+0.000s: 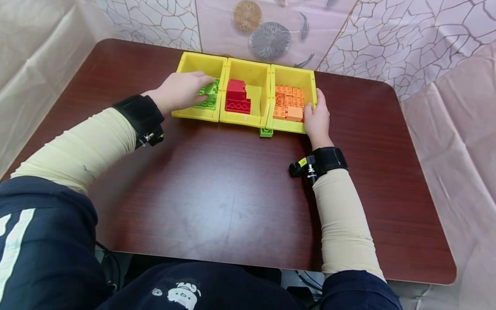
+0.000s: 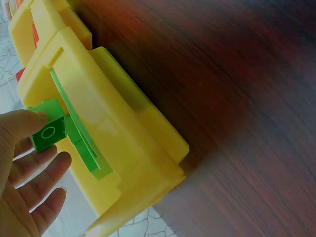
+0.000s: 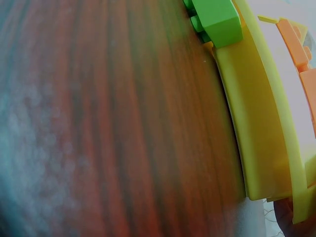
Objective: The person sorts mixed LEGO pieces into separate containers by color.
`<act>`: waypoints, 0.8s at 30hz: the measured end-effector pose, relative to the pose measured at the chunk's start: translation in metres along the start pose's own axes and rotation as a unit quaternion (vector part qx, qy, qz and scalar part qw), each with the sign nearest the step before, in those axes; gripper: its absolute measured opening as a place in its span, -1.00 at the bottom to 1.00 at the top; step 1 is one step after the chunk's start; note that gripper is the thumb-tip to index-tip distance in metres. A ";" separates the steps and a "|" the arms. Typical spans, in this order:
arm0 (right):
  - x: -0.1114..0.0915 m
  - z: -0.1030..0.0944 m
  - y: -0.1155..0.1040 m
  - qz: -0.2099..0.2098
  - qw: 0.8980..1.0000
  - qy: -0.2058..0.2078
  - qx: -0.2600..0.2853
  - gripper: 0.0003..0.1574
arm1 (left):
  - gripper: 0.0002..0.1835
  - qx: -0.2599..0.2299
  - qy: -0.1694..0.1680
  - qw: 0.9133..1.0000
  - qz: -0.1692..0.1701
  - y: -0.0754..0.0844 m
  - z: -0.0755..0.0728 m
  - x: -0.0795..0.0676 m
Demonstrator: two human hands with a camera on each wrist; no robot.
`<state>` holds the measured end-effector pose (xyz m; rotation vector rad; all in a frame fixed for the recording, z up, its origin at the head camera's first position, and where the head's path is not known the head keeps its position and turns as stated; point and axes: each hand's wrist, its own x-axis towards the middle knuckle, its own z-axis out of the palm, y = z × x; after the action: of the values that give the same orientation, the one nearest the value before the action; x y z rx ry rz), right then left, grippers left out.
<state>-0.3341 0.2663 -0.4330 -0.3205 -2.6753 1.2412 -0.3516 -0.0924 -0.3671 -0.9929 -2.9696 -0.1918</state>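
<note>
My left hand (image 1: 180, 91) reaches over the left compartment of a yellow three-part bin (image 1: 197, 113). Between thumb and fingers it pinches a green building brick (image 2: 48, 132), its hollow underside showing in the left wrist view. More green bricks (image 1: 211, 104) lie in that compartment, partly hidden by the hand. My right hand (image 1: 318, 122) grips the right wall of the right compartment (image 1: 286, 125), thumb on the inner side and fingers outside. Orange bricks (image 1: 288, 102) sit inside there. In the right wrist view only a bit of a finger (image 3: 284, 217) shows, beyond the bin's corner.
Red bricks (image 1: 238, 97) are stacked in the middle compartment. One green brick (image 1: 266, 132) lies on the brown table (image 1: 217, 193), right at the bin's front wall. A patterned cloth (image 1: 267, 26) hangs behind the table's far edge.
</note>
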 end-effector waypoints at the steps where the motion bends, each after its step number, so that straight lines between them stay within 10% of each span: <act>1: 0.000 0.000 0.000 0.000 1.000 0.000 0.001 -0.32 | -0.50 0.001 -0.002 1.000 -0.002 0.000 0.001 0.002; 24: 0.002 -0.001 0.001 0.010 1.000 0.001 -0.007 -0.32 | -0.41 -0.012 -0.018 1.000 -0.014 0.005 0.002 0.010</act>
<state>-0.3357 0.2677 -0.4330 -0.3503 -2.6861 1.2286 -0.3565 -0.0819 -0.3679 -0.9672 -3.0229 -0.2130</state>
